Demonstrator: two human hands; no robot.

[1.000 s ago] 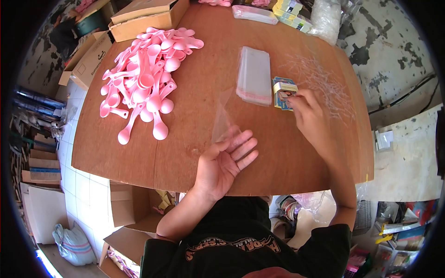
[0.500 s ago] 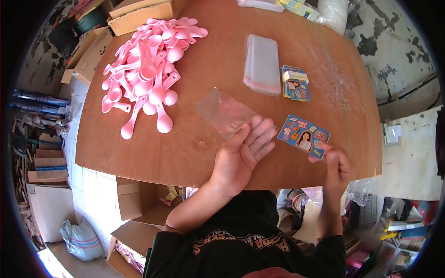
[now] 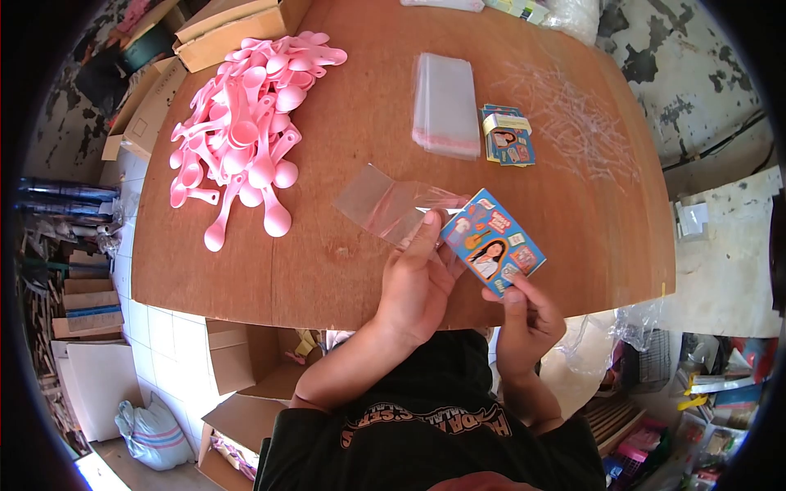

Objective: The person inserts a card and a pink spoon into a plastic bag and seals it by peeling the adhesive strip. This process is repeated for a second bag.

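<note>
My left hand is closed on a clear plastic bag, thumb on top, with the bag stretching out to the left above the wooden table. Between thumb and fingers, my right hand pinches a blue printed card by its lower corner. The card's upper left edge is right at the bag's mouth, beside my left thumb. Farther back lie a stack of clear plastic bags and a banded stack of the same blue cards.
A heap of pink measuring spoons covers the table's left side, with a cardboard box behind it. Thin plastic strips lie scattered at the right. Open cardboard boxes stand below the front edge, near a tied sack.
My right hand has brought the card left and up to the bag, tilting it. The left thumb now stands raised at the bag's mouth. The whole view has shifted slightly.
</note>
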